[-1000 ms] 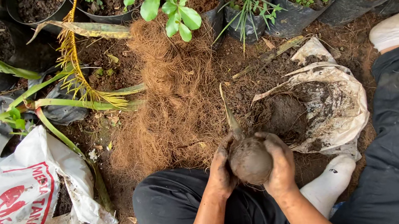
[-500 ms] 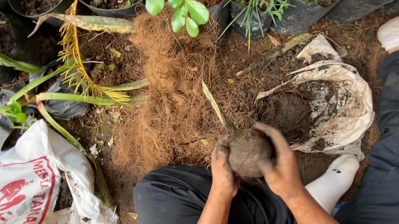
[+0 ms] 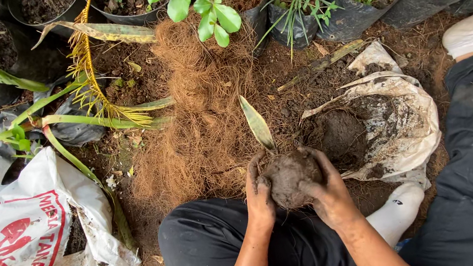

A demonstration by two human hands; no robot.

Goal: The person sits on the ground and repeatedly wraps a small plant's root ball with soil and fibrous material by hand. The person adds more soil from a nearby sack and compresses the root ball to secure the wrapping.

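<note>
**Pressing a soil ball around a young plant**

Cupping the round, dark-brown ball of damp soil (image 3: 289, 176) from both sides, my left hand (image 3: 259, 198) and right hand (image 3: 326, 193) are closed firmly on it, fingers wrapped over its top and flanks. The ball sits between the palms, held just above my lap, and a single pale-green, pointed leaf (image 3: 258, 124) rises from its far side, tilted away from me.

I judge the step in hand to be shaping and firming the soil around the roots. Just beyond the right grip lies an open, dirty white plastic sack of dark soil (image 3: 403, 125); beyond the left grip spreads a loose heap of reddish-brown coconut fibre (image 3: 203, 119). Well off to the left of both hands lies a white printed sack with red markings (image 3: 14, 244).

The next move, as I read it, calls for even pressure so the ball does not crumble, and for keeping the leaf clear of the fingers.
</note>
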